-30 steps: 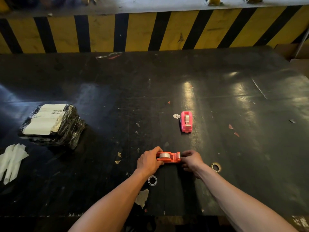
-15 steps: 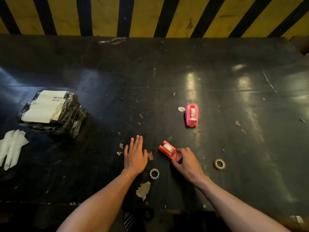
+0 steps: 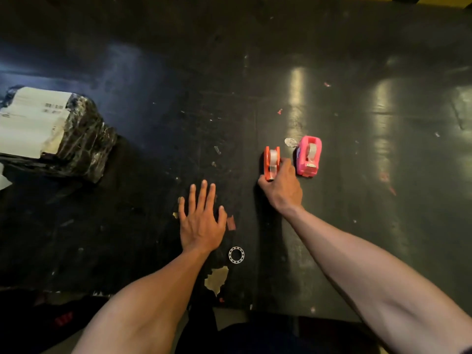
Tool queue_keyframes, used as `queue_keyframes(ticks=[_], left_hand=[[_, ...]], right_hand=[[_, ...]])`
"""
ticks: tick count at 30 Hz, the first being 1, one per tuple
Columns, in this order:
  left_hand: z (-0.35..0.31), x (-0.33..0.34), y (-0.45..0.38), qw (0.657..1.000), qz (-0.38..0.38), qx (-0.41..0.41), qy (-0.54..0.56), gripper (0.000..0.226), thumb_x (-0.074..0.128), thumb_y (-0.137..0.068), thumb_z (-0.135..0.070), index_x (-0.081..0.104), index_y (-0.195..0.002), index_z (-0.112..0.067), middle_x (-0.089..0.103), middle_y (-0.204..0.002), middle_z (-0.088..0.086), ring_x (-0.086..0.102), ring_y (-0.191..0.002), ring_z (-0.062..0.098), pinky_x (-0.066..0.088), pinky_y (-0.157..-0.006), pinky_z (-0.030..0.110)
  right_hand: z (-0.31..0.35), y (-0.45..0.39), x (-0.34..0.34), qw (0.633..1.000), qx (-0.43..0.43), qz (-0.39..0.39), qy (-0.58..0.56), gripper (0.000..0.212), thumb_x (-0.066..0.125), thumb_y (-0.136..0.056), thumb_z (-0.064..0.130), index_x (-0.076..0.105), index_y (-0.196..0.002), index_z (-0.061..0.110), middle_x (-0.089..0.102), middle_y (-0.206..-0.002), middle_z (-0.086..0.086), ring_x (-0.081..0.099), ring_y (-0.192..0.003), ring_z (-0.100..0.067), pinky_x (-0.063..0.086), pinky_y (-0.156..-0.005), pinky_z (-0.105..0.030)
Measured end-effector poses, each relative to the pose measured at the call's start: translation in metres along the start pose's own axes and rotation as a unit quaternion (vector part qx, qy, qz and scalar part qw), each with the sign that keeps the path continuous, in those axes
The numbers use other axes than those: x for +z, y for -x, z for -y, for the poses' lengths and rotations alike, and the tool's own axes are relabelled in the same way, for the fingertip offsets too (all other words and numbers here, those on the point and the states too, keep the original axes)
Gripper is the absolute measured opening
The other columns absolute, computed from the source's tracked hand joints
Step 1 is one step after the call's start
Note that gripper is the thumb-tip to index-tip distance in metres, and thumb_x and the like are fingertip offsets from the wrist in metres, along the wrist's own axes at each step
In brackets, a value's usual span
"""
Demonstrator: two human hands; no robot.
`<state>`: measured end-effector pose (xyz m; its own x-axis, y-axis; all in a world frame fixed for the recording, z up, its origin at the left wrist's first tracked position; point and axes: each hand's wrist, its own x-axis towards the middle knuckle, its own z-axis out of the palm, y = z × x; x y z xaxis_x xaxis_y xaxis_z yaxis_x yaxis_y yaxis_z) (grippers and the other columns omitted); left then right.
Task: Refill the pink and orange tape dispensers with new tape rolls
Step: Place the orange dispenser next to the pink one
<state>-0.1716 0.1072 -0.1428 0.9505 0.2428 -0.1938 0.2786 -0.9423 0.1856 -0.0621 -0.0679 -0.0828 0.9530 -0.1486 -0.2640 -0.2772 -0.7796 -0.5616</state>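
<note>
The orange tape dispenser (image 3: 271,159) stands on the black table with a clear tape roll in it. My right hand (image 3: 282,186) grips its near end, thumb on the left side and fingers on the right. Just to its right stands the pink tape dispenser (image 3: 308,155), also with a roll in it, untouched. My left hand (image 3: 201,219) lies flat on the table, palm down, fingers spread, holding nothing. A small white empty tape core (image 3: 236,254) lies beside my left wrist.
A black plastic-wrapped parcel with a white label (image 3: 53,131) sits at the left. A small round scrap (image 3: 290,142) lies between the dispensers' far ends. Chipped spots (image 3: 217,278) mark the table (image 3: 383,226) near its front edge.
My right hand has carried the orange dispenser away from me and set it next to the pink one. My left hand let go earlier and stays flat. The camera tilted down.
</note>
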Motion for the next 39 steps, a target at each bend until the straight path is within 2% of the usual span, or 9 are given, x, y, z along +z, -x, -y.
queue_keyframes(ticks=[8,14,19,22,24,27,31,34,39], left_hand=[[0.001,0.002,0.002,1.000,-0.008,-0.005,0.000,0.067,0.027,-0.099,-0.051,0.008,-0.160,-0.029,0.002,-0.169,-0.004,-0.001,-0.156,0.022,0.005,-0.125,0.054],[0.002,0.002,0.001,1.000,-0.005,0.005,0.003,0.067,0.029,-0.099,-0.050,0.007,-0.159,-0.029,-0.002,-0.167,-0.005,-0.002,-0.156,0.022,-0.001,-0.123,0.052],[0.004,-0.004,0.001,0.998,-0.004,0.022,0.051,0.061,0.033,-0.099,-0.051,0.026,-0.156,-0.030,0.015,-0.168,-0.004,0.005,-0.156,0.021,0.000,-0.123,0.053],[0.016,-0.010,0.012,0.981,-0.017,0.129,0.144,0.058,0.034,-0.097,-0.053,0.047,-0.146,-0.026,0.044,-0.154,0.000,0.031,-0.149,0.022,0.004,-0.124,0.048],[0.025,-0.020,0.024,0.961,0.042,0.217,0.168,0.064,0.038,-0.093,-0.062,0.045,-0.147,-0.028,0.047,-0.141,0.001,0.038,-0.140,0.022,0.005,-0.123,0.039],[0.028,-0.030,0.038,0.927,0.171,0.323,0.089,0.076,0.046,-0.086,-0.074,0.032,-0.152,-0.039,0.039,-0.145,-0.004,0.022,-0.143,0.020,0.000,-0.121,0.035],[0.026,-0.023,0.043,0.901,0.132,0.412,0.038,0.055,0.053,-0.091,-0.057,0.049,-0.142,-0.039,0.054,-0.132,-0.008,0.044,-0.132,0.011,0.025,-0.123,0.041],[0.021,-0.024,0.025,0.930,0.075,0.345,0.101,0.051,0.065,-0.089,-0.045,0.055,-0.138,-0.033,0.057,-0.125,-0.007,0.052,-0.117,0.008,0.044,-0.108,0.038],[0.005,-0.042,-0.042,0.981,0.011,0.144,0.126,0.054,0.070,-0.089,-0.035,0.053,-0.140,-0.026,0.055,-0.125,0.002,0.053,-0.115,0.022,0.044,-0.099,0.040]], right_hand=[[0.021,-0.035,0.003,1.000,0.006,-0.017,0.015,0.058,0.071,-0.080,0.035,0.045,-0.124,0.007,0.058,-0.124,-0.016,0.062,-0.110,-0.040,0.054,-0.086,-0.049],[0.010,-0.025,0.005,1.000,0.008,0.016,-0.019,0.098,0.069,-0.084,0.053,0.019,-0.155,0.008,0.040,-0.153,-0.019,0.043,-0.138,-0.036,0.043,-0.109,-0.046],[-0.028,0.021,-0.010,0.999,-0.027,0.038,0.007,0.078,0.064,-0.091,0.039,0.027,-0.154,0.012,0.041,-0.149,-0.022,0.043,-0.136,-0.039,0.038,-0.111,-0.048],[-0.066,0.052,-0.033,0.984,-0.068,-0.006,0.164,0.065,0.058,-0.089,0.045,0.041,-0.147,0.023,0.052,-0.136,-0.012,0.045,-0.128,-0.033,0.039,-0.106,-0.051],[-0.091,0.071,-0.047,0.974,-0.041,-0.045,0.218,0.061,0.060,-0.086,0.044,0.047,-0.142,0.026,0.050,-0.138,-0.011,0.039,-0.130,-0.032,0.034,-0.106,-0.052],[-0.125,0.097,-0.059,0.971,0.054,-0.060,0.227,0.063,0.064,-0.080,0.038,0.048,-0.140,0.028,0.039,-0.148,-0.014,0.032,-0.134,-0.038,0.032,-0.105,-0.056],[-0.152,0.121,-0.057,0.988,0.081,-0.033,0.125,0.051,0.064,-0.085,0.017,0.054,-0.135,0.019,0.042,-0.138,-0.020,0.037,-0.124,-0.043,0.040,-0.101,-0.054],[-0.137,0.119,-0.043,0.998,0.005,-0.013,0.069,0.044,0.068,-0.086,0.011,0.061,-0.129,0.015,0.049,-0.126,-0.016,0.043,-0.120,-0.038,0.043,-0.102,-0.045],[-0.050,0.072,-0.002,0.983,-0.141,0.101,0.063,0.047,0.067,-0.091,0.026,0.056,-0.136,0.023,0.052,-0.120,-0.006,0.059,-0.107,-0.026,0.052,-0.092,-0.038]])
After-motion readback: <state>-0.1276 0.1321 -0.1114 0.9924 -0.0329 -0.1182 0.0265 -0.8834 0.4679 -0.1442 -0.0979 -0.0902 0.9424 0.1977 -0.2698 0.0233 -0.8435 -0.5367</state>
